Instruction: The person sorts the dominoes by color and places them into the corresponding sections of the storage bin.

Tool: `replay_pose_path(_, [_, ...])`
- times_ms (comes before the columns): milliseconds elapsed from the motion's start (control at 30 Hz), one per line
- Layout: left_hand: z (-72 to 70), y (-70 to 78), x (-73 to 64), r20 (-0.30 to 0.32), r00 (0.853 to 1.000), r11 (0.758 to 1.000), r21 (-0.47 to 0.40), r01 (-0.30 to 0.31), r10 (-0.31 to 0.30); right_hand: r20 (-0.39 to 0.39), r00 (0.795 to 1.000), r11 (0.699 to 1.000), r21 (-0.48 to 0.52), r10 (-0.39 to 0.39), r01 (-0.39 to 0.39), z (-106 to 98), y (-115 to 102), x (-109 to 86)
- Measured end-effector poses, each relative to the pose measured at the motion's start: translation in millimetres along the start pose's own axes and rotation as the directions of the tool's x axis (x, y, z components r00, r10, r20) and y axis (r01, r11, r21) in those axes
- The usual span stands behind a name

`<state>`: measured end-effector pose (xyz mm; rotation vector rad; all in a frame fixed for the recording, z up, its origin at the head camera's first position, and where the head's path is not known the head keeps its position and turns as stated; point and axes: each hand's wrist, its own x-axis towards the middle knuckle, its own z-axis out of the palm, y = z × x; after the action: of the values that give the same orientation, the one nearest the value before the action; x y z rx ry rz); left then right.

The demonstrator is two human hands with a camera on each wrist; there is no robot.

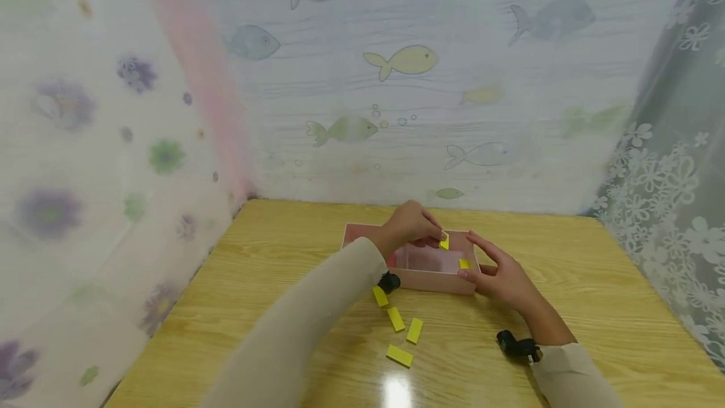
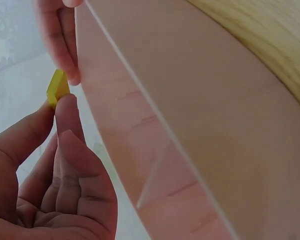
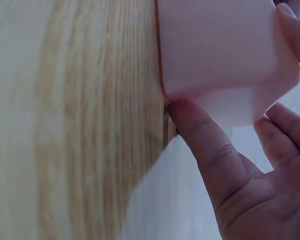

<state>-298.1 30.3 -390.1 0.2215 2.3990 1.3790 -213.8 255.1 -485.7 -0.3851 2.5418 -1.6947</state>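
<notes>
My left hand (image 1: 412,225) reaches over the pink plastic box (image 1: 438,282) and pinches a small yellow rectangular block (image 1: 444,242) between thumb and fingertip. In the left wrist view the pinched block (image 2: 59,90) is seen at the fingertips beside the box rim. My right hand (image 1: 510,279) grips the box's right end, with fingers spread around its corner. The right wrist view shows fingers (image 3: 210,145) pressed on the outer walls of the box (image 3: 220,50). Another yellow block (image 1: 464,264) is inside the box at its right end.
Several loose yellow blocks (image 1: 399,356) lie on the wood-grain table (image 1: 272,357) in front of the box. A divider (image 1: 406,257) stands inside the box. A fish-patterned curtain (image 1: 408,143) hangs behind the table, with flowered cloth on both sides.
</notes>
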Motion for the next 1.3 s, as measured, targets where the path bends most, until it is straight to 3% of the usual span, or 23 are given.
replay_pose_path(167, [11.6,4.5,6.8,-0.009,1.0,0.999,0.026,0.021,-0.021,0.005,1.0,1.0,0.002,0.003,-0.003,-1.7,0.0,-0.8])
replay_pose_path(367, [23.4,4.6,5.2,-0.028,0.998,0.998,0.033,0.057,-0.056,0.009,1.0,1.0,0.001,-0.004,0.004,-2.6,-0.8,-1.7])
replay_pose_path(567, [28.0,5.6,0.4,-0.055,0.995,0.996,0.023,0.084,-0.082,0.012,1.0,1.0,-0.003,-0.022,0.022,-2.2,0.6,-0.9])
replay_pose_path(800, [31.0,4.6,0.1,-0.077,0.991,0.988,0.095,0.118,-0.111,0.013,1.0,1.0,0.002,-0.018,0.018,-0.1,2.1,0.5])
replay_pose_path(1033, [32.3,2.5,7.1,-0.058,0.992,0.987,0.114,0.115,-0.109,0.011,1.0,1.0,0.023,-0.002,0.002,-0.4,-1.1,-0.6])
replay_pose_path(1300, [35.3,-3.1,8.6,-0.068,0.996,0.983,0.171,0.073,-0.062,0.01,1.0,1.0,0.022,0.001,-0.002,0.8,-0.9,-0.5])
